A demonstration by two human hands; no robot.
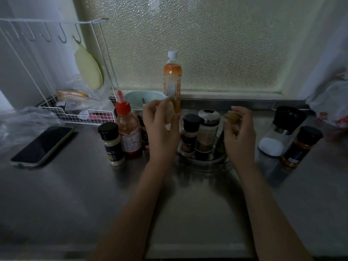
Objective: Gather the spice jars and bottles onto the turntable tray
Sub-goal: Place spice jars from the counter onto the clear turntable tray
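— What stood left of the turntable tray [205,161]?
— A black-capped jar [112,144] and a red-capped sauce bottle [128,132], on the counter [75,194].
— And the hands?
— The left hand [162,127] curled round something pale; the right hand [239,129] pinched a small tan object [232,115]. Two jars [190,136] stood on the tray, two more [301,146] at its right.

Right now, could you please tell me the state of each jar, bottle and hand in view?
Red-capped sauce bottle: upright, off tray.
White-powder jar: upright, off tray.
Black-lidded spice jar: upright, on clear turntable tray.
Steel-topped glass jar: upright, on tray.
Salt grinder: off tray.
Left hand: holding something pale.
Right hand: holding something tan.
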